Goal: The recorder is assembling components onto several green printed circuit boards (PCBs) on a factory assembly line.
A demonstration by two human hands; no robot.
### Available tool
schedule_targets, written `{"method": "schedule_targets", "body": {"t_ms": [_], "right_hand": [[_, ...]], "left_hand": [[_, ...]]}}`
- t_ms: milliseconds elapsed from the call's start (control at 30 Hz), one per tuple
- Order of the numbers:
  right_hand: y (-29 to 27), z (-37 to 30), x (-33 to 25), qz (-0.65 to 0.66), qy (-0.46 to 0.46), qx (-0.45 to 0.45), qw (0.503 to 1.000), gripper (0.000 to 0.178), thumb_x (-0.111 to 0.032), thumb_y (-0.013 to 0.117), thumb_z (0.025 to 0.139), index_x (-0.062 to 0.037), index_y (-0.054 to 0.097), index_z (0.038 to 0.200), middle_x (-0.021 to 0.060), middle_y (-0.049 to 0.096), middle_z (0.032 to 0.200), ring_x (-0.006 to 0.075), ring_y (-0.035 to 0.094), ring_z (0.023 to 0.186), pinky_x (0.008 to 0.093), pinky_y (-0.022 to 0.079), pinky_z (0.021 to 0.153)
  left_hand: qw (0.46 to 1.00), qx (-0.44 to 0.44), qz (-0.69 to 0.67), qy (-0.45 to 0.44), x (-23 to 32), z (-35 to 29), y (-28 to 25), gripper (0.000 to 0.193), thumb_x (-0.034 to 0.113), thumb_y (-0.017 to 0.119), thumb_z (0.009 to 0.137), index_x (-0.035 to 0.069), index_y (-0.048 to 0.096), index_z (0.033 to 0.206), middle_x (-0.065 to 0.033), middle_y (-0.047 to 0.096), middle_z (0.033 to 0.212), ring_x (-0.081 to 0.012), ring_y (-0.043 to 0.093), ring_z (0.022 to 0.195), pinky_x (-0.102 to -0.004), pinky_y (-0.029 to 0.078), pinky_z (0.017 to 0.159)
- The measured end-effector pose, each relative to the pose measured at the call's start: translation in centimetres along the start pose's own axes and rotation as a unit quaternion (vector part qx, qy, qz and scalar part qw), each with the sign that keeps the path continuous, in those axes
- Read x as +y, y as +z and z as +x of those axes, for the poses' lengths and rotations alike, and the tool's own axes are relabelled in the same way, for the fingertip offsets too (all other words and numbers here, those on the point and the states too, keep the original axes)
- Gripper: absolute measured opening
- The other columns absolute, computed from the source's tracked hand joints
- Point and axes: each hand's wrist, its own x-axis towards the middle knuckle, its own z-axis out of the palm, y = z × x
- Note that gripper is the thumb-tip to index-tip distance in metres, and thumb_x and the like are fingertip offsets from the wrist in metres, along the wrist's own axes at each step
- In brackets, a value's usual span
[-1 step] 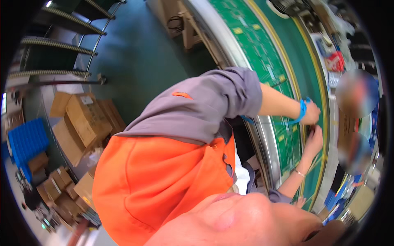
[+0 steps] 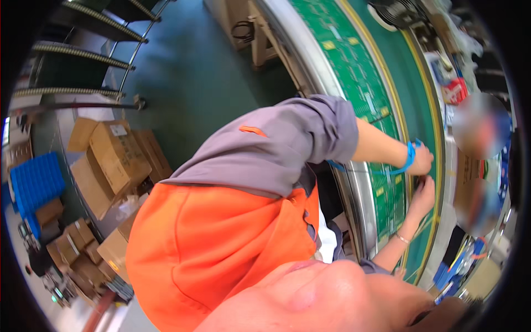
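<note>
1. Leaning over the counter point(image 2: 362, 207), the person near me, in a grey and orange work top point(image 2: 221, 238), has both arms stretched across to its far side.
2. The left hand point(image 2: 423, 159) is bent down with fingers curled, and the right hand point(image 2: 425, 196) comes up to meet it, fingertips almost together. Whether either grasps anything I cannot tell; any small part there is lost in shadow.
3. They sit that close, I'd judge, so that both can work on one small spot.
4. The green circuit boards point(image 2: 354, 83) lie flat in a row along the counter, on the person's side of the hands. A yellow-edged rail point(image 2: 381, 66) runs beside them, probably to keep them in line.
5. A blue wrist strap point(image 2: 410, 157) circles the left wrist, its cord crossing above the boards; I take it for a grounding strap. That cord and the left forearm cover part of the row.
6. Beyond the boards runs a dark green strip point(image 2: 417, 110), then a cluttered far side with a red packet point(image 2: 455, 92).
7. Behind the person, an open cardboard box point(image 2: 119, 155), a blue crate point(image 2: 37, 182) and a shelved rack point(image 2: 88, 56) stand on the floor side, well apart from the hands; the boxes would hinder anyone stepping back that way.
</note>
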Motion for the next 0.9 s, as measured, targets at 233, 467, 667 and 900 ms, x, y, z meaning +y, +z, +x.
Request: {"method": "schedule_targets", "body": {"t_ms": [233, 467, 667, 900], "right_hand": [[0.2, 0.9, -1.6, -0.030, -0.011, 0.009, 0.999, 0.017, -0.012, 0.061, 0.102, -0.0030, 0.065, 0.115, 0.0173, 0.071, 0.107, 0.0388, 0.069, 0.096, 0.0463, 0.055, 0.079], [0.5, -0.5, 0.3, 0.025, -0.007, 0.069, 0.997, 0.019, -0.008, 0.062, 0.100, -0.0032, 0.066, 0.118, 0.0187, 0.069, 0.109, 0.0384, 0.066, 0.105, 0.0455, 0.054, 0.089], [-1.1, -4.8, -0.6, 0.223, 0.082, 0.075, 0.969, 0.013, -0.008, 0.065, 0.098, -0.0067, 0.072, 0.110, 0.0101, 0.072, 0.106, 0.0270, 0.070, 0.098, 0.0341, 0.055, 0.086], [-3.5, -10.6, -1.3, 0.366, 0.178, 0.010, 0.913, 0.012, -0.007, 0.070, 0.097, -0.0027, 0.070, 0.108, 0.0047, 0.073, 0.097, 0.0139, 0.069, 0.087, 0.0278, 0.055, 0.080]], "left_hand": [[0.999, 0.041, -0.017, -0.027, -0.8, -0.1, 0.8, 0.019, 0.024, 0.072, 0.085, 0.007, 0.079, 0.092, -0.0128, 0.072, 0.098, -0.0325, 0.073, 0.091, -0.0458, 0.057, 0.064], [0.997, 0.017, -0.077, -0.009, -0.9, -0.1, -1.3, 0.022, 0.024, 0.066, 0.091, 0.006, 0.077, 0.092, -0.0202, 0.077, 0.095, -0.0381, 0.077, 0.088, -0.0491, 0.063, 0.072], [0.999, 0.003, -0.039, 0.021, -2.4, -1.7, -3.1, 0.018, 0.016, 0.065, 0.088, 0.004, 0.076, 0.096, -0.0207, 0.076, 0.099, -0.0408, 0.075, 0.091, -0.0510, 0.062, 0.077], [0.993, 0.026, -0.108, 0.044, -1.3, -1.5, -4.3, 0.008, 0.002, 0.058, 0.090, 0.003, 0.060, 0.098, -0.0189, 0.063, 0.095, -0.0386, 0.064, 0.096, -0.0470, 0.055, 0.083]]}}
